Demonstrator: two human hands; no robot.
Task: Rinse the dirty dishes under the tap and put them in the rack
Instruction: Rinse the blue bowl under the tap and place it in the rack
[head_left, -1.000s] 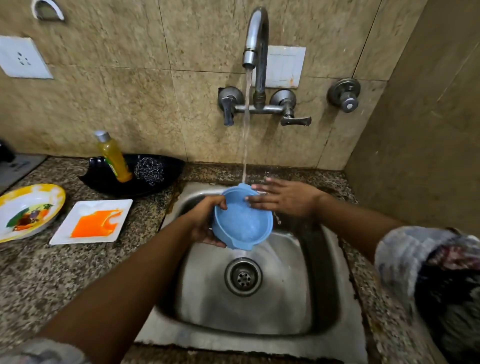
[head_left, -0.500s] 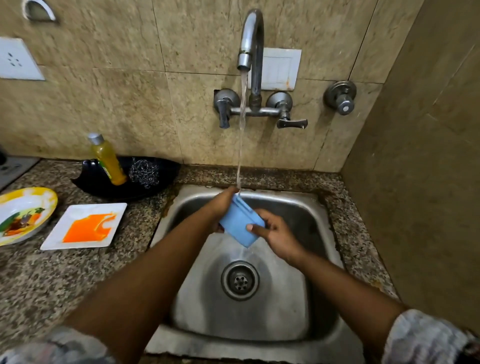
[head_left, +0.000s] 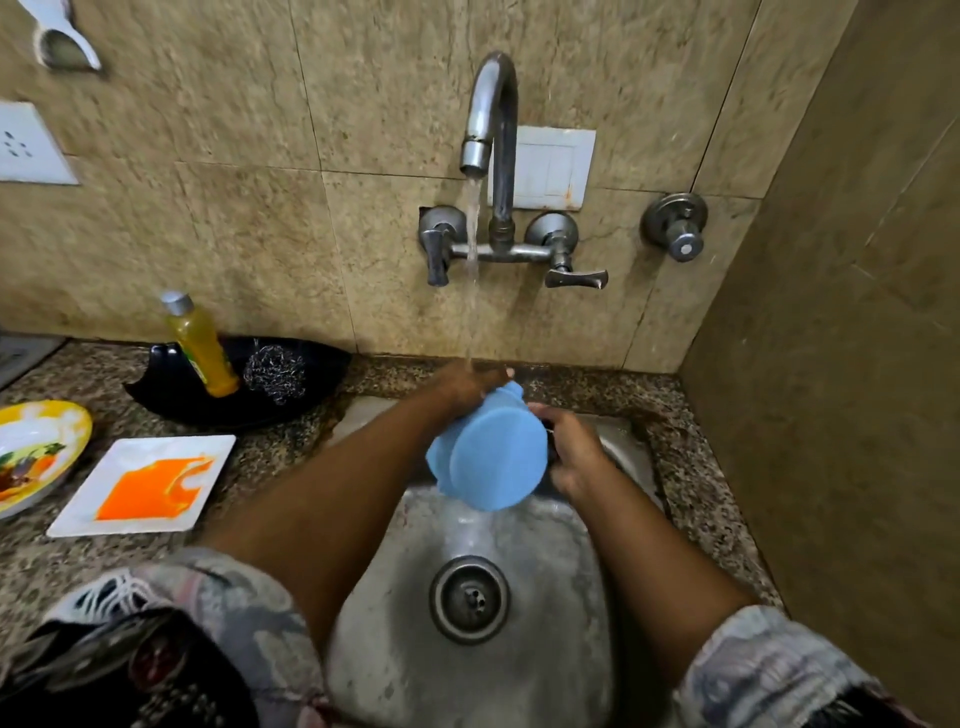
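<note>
Over the steel sink (head_left: 623, 441) I hold a small blue plastic bowl (head_left: 493, 457), turned so its underside faces me. My left hand (head_left: 462, 387) grips its far left rim, right under the stream of water from the tap (head_left: 491, 135). My right hand (head_left: 574, 452) holds the bowl's right edge. On the counter at left lie a square white plate (head_left: 143, 486) smeared orange and a yellow-rimmed round plate (head_left: 36, 457) with food remains. No rack is in view.
A black dish (head_left: 311, 374) at the back of the counter holds a yellow soap bottle (head_left: 200, 345) and a steel scrubber (head_left: 275, 371). The sink drain (head_left: 470, 597) lies below the bowl. A side wall (head_left: 831, 364) stands close on the right.
The bowl has been turned over, from its inside facing me to its underside facing me. My right hand moved from its far rim to its right edge. The view tilted down.
</note>
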